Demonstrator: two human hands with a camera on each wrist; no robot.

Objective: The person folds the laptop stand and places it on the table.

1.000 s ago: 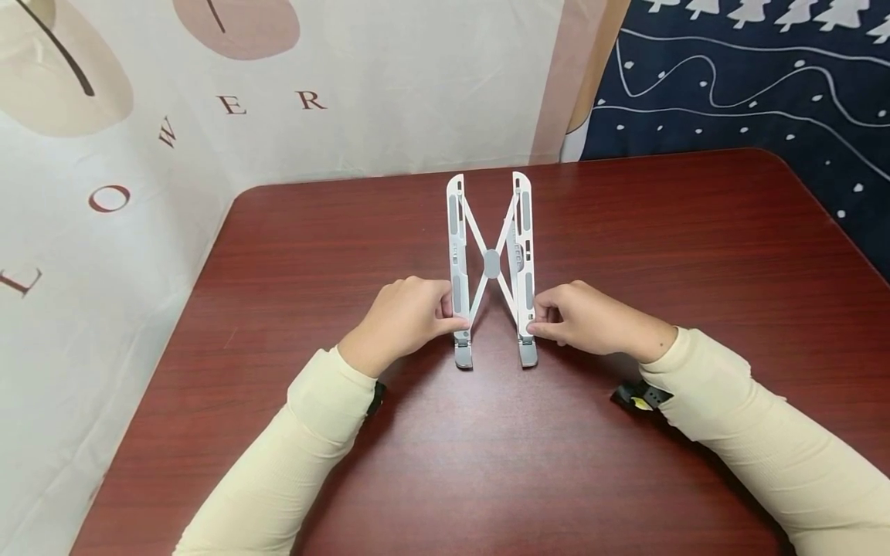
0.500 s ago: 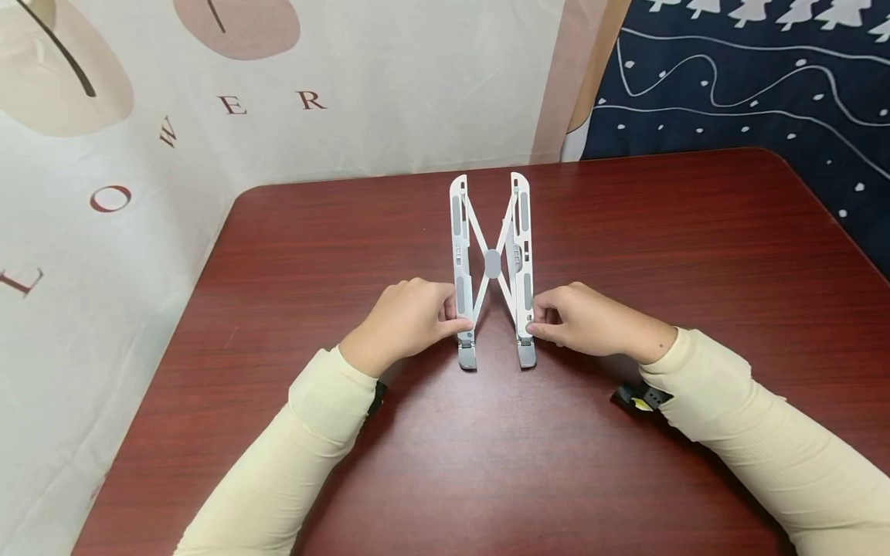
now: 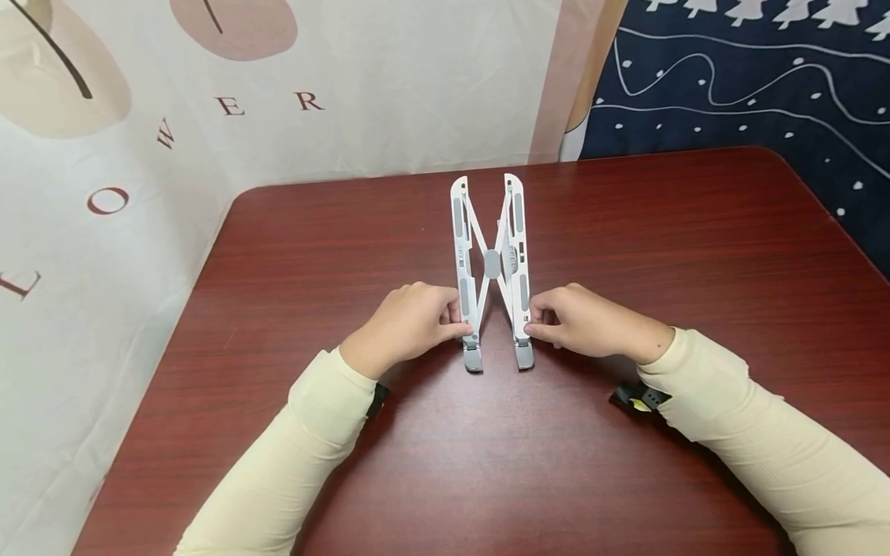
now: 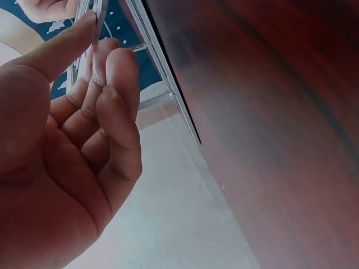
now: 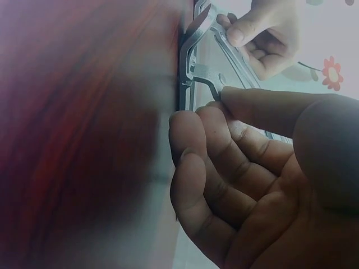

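Note:
A white and silver folding laptop stand (image 3: 492, 264) stands on the table in the head view, its two long rails joined by crossed bars at a grey hub. Grey pads line both rails, and a hinged lip ends each one at the near side. My left hand (image 3: 413, 318) pinches the near part of the left rail, thumb on top. On the opposite side, my right hand (image 3: 587, 320) holds the right rail near its lip between thumb and curled fingers. The right wrist view shows the silver lip (image 5: 189, 53) just beyond the thumb; the other fingers curl beneath.
The dark red wooden table (image 3: 459, 463) has its far edge close behind the stand. A pale printed cloth (image 3: 389, 69) hangs at the back and left, a navy one (image 3: 737, 85) at the right. Black straps sit under both wrists.
Both hands have moved slightly inward with the rails. The gap between the rails has narrowed, and the crossed bars stand steeper than a second ago.

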